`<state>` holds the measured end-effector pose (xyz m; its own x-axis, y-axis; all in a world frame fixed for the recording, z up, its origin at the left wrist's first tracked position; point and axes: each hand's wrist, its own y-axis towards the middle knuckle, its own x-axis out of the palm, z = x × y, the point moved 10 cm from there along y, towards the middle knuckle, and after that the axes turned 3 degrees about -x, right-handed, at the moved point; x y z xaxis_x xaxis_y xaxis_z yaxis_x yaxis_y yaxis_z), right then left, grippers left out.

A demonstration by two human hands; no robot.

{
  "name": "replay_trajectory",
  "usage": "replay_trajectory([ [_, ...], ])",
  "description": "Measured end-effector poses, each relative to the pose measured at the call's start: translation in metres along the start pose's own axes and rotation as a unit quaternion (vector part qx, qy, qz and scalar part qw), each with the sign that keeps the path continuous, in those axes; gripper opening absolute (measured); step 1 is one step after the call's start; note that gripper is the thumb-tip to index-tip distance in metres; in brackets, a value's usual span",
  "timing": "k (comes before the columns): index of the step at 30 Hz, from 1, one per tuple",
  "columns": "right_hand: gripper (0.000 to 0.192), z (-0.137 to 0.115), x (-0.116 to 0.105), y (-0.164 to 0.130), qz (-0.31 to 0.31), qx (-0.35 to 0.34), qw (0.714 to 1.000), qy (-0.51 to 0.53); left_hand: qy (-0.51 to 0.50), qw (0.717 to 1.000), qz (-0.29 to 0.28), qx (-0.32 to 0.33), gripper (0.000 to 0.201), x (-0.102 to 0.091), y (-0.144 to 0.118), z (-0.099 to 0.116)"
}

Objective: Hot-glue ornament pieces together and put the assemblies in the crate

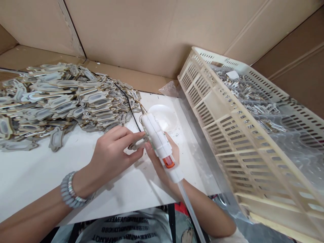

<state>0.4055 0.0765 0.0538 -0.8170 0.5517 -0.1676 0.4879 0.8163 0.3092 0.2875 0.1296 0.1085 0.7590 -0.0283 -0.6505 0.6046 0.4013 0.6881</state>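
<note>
My left hand [115, 148] pinches a small flat grey frame-shaped piece [136, 145] between thumb and fingers. Mostly behind the white hot glue gun [155, 136], my right hand [174, 148] is wrapped around its grip. The gun's metal nozzle points up and left, and a long clear glue stick [189, 209] trails from its rear. A fingertip of the right hand comes close to the grey piece; whether it touches is unclear. Beyond the gun lies a shallow white dish [167, 118], partly covered by it.
A large heap of similar grey pieces [58, 98] spreads over the left of the white table [101, 206]. To the right stands a cream plastic crate [217, 118] holding metal parts [253, 98] on clear plastic sheets. Cardboard walls [141, 33] close off the back. A black cord [131, 111] runs behind the gun.
</note>
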Motion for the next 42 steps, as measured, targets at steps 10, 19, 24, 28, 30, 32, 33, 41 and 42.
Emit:
replay_trajectory([
  [10,0.012,0.003,-0.001,-0.002,0.003,-0.037,0.998,-0.053,-0.011,1.0,-0.001,0.008,0.011,-0.001,0.0,0.001],
  [19,0.019,-0.006,-0.004,-0.004,0.024,-0.075,0.993,-0.093,-0.026,1.0,0.009,-0.001,0.007,-0.002,-0.001,0.0],
  [24,0.019,-0.002,-0.005,-0.004,0.044,-0.059,0.992,-0.1,-0.036,0.999,0.01,0.0,0.01,-0.002,0.0,0.002],
  [28,0.016,-0.005,-0.005,-0.003,0.042,-0.068,0.991,-0.108,-0.039,0.999,0.011,-0.006,0.011,-0.003,0.001,0.002],
  [30,0.014,-0.006,-0.004,-0.003,0.036,-0.077,0.99,-0.111,-0.037,0.999,0.011,-0.008,0.008,-0.003,0.001,0.002],
  [32,0.015,-0.007,-0.005,-0.004,0.036,-0.084,0.99,-0.112,-0.037,0.999,0.012,-0.007,0.007,-0.003,0.001,0.002],
  [33,0.015,-0.008,-0.005,-0.004,0.038,-0.087,0.989,-0.112,-0.037,0.999,0.012,-0.007,0.007,-0.003,0.0,0.002],
  [41,0.022,-0.015,-0.006,-0.003,0.033,-0.113,0.987,-0.108,-0.042,0.999,0.015,-0.01,0.006,-0.003,-0.001,0.0],
  [42,0.02,-0.014,-0.007,-0.002,0.033,-0.109,0.988,-0.105,-0.045,0.999,0.013,-0.015,0.005,-0.002,-0.001,-0.001],
])
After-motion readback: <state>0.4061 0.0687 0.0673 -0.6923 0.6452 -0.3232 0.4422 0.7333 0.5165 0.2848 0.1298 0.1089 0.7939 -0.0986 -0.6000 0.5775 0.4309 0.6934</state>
